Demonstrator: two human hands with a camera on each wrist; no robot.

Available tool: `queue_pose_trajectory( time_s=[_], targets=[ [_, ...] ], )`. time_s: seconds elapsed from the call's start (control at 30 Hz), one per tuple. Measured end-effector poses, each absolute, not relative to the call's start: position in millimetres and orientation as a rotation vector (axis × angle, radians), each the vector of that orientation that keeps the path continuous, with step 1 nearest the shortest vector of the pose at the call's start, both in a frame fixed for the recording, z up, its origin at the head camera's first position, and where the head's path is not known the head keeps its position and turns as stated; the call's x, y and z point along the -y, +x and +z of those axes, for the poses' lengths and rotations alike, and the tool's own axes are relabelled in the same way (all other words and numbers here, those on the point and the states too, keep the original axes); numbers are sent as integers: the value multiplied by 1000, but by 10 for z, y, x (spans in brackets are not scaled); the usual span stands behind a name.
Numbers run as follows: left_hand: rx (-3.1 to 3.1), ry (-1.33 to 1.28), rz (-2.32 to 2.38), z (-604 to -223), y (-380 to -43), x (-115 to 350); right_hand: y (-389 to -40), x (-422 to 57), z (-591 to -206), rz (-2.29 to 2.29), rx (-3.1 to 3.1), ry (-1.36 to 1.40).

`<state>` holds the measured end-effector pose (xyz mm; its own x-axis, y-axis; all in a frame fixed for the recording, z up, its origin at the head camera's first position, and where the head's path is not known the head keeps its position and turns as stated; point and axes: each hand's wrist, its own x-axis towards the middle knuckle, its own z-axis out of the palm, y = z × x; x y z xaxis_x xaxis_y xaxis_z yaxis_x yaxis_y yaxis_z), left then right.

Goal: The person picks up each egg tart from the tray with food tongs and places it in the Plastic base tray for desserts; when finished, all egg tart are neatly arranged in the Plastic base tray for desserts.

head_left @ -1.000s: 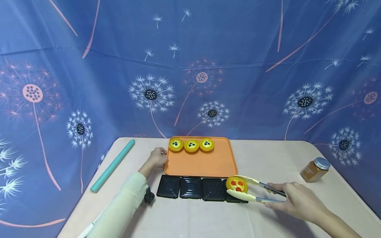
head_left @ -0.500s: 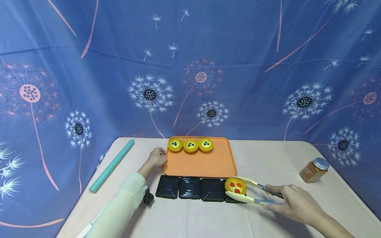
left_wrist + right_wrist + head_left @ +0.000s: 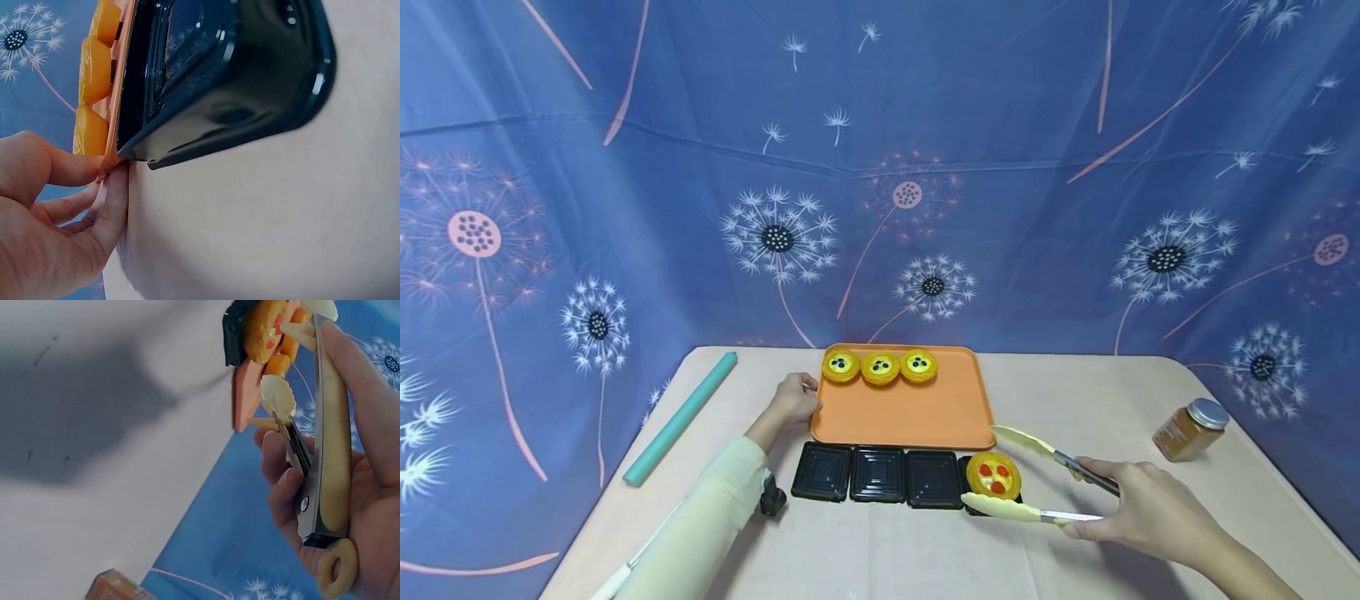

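Observation:
My left hand (image 3: pixel 795 400) pinches the left edge of an orange tray (image 3: pixel 917 417); in the left wrist view its thumb lies over the rim and its fingers below. Three egg tarts (image 3: pixel 881 367) with dark blue dots line the tray's far side. My right hand (image 3: pixel 1150 510) holds cream-tipped tongs (image 3: pixel 1006 507), whose arms are spread apart. Between the tips, a tart with red pieces (image 3: pixel 993 477) sits in the rightmost black square container (image 3: pixel 962 467), mostly covering it. The tongs' tips appear apart from that tart.
Three more black square containers (image 3: pixel 878 474) stand in a row along the tray's near edge. A teal rolled cylinder (image 3: pixel 681 419) lies at the left. A jar with a silver lid (image 3: pixel 1191 429) stands at the right. Patterned blue cloth (image 3: pixel 880 167) hangs behind the table.
The tongs' arms have spread wider and come away from the red-topped tart, which stays in the rightmost container. My left hand keeps its place at the tray's edge.

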<state>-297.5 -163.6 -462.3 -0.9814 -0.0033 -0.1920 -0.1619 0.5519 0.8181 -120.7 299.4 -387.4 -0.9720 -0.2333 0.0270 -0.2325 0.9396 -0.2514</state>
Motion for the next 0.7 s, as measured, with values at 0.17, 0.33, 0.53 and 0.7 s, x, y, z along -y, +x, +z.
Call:
queue_pose_trajectory(
  time_s=[0.17,0.33,0.53,0.7],
  targets=[
    [-2624,-153,1397,-4632,-2967,1635,-1203,-2985,-3836,-372,-3125,-373],
    [-2642,-162,1353,-4637,-2965,1627,-1216,-2962,-3799,-372,-3157,-383],
    [-2642,-159,1371,-4650,-2957,1629,-1306,-2952,-3673,-391,-3236,-463],
    [-2641,-142,1398,-4649,-2962,1624,-1473,-2901,-3546,-370,-3292,-539]
  ],
)
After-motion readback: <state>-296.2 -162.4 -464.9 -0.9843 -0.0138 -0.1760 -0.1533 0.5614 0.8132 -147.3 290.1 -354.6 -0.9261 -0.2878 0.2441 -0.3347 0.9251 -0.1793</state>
